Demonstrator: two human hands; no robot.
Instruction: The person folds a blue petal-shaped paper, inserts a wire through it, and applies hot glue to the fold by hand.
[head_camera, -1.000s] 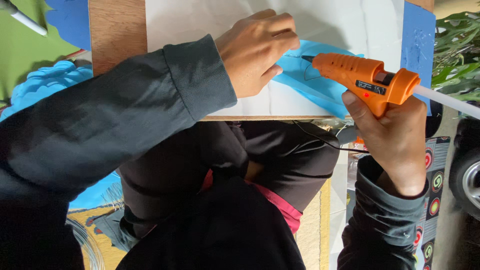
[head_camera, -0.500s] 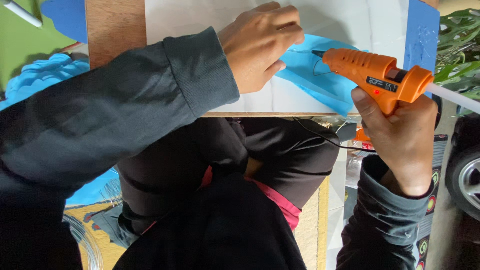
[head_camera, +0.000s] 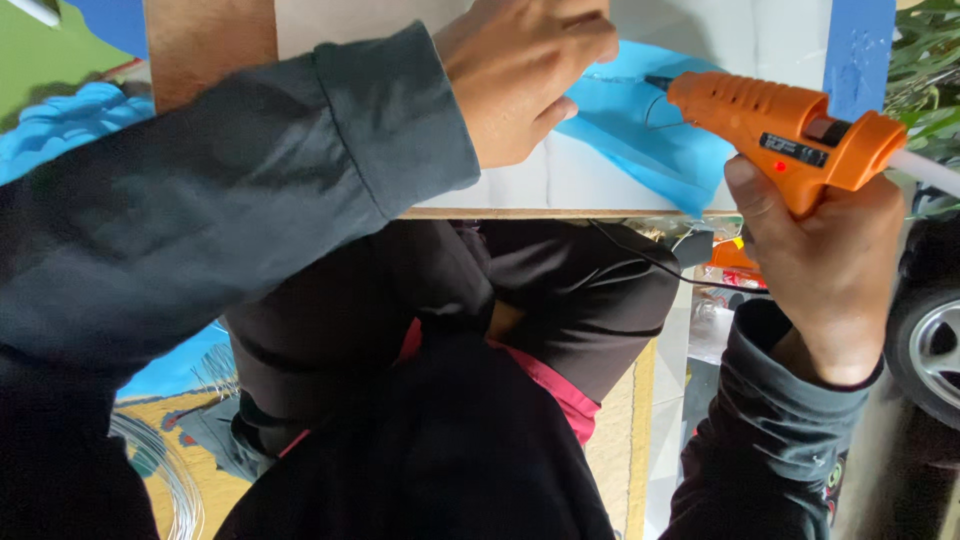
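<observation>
Head view, looking down over my lap. My right hand (head_camera: 825, 270) is clenched round the handle of the orange glue gun (head_camera: 775, 125), which lies almost level with its dark tip at the upper edge of the blue sheet (head_camera: 640, 130). A pale glue stick (head_camera: 925, 170) juts from the back of the gun, and a small red lamp glows on its side. A thin black cord (head_camera: 640, 255) trails from below the gun across my dark trousers (head_camera: 560, 290).

My left hand (head_camera: 525, 70) is curled, fingers pressed down on the blue sheet just left of the tip; whether it pinches anything I cannot tell, since the fingertips are hidden. The blue sheet lies on white paper (head_camera: 560, 180), which rests on a wooden board (head_camera: 205, 45) across my knees. A blue strip (head_camera: 860, 50) stands along the board's right edge.

Compared with one second ago, the glue gun has moved rightward and slightly up, away from my left hand, so that more of the blue sheet shows between them. My left hand has stayed on the same spot. At the far left lies a second blue cut-out (head_camera: 70, 125) on green ground; a coil of wire (head_camera: 160, 470) shows lower left.
</observation>
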